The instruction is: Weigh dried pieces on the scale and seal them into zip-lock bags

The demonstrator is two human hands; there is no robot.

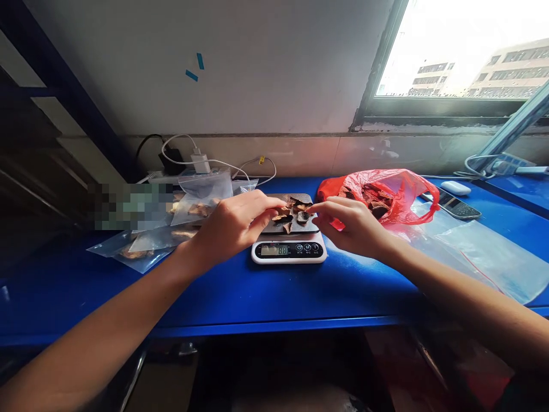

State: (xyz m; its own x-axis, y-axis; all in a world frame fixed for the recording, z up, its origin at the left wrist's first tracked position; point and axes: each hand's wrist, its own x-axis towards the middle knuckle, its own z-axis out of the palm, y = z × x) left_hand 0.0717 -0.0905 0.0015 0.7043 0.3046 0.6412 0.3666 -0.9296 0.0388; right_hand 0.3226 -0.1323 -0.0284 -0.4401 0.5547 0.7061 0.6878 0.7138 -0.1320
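Note:
A small digital kitchen scale point(288, 258) stands on the blue desk, its display lit. Several dried brown, curled slices point(288, 228) are heaped on its dark weighing plate point(273, 226). My left hand point(240, 220) reaches over the plate's left side, thumb and fingers bent in a pinch at the slices. From the right, my right hand point(349, 222) meets the heap with its fingertips, also pinched. Whatever lies between the fingertips of either hand is too small to make out. Just behind my right hand, an open red plastic bag point(414, 197) holds more of the dried slices.
Clear zip bags point(148, 243) with dried pieces lie on the left, below a white charger point(201, 164) and cables. Flat clear bags point(497, 252) lie at right, near a phone point(457, 205) and a white earbud case point(455, 187). The desk's front edge point(274, 327) runs nearest me.

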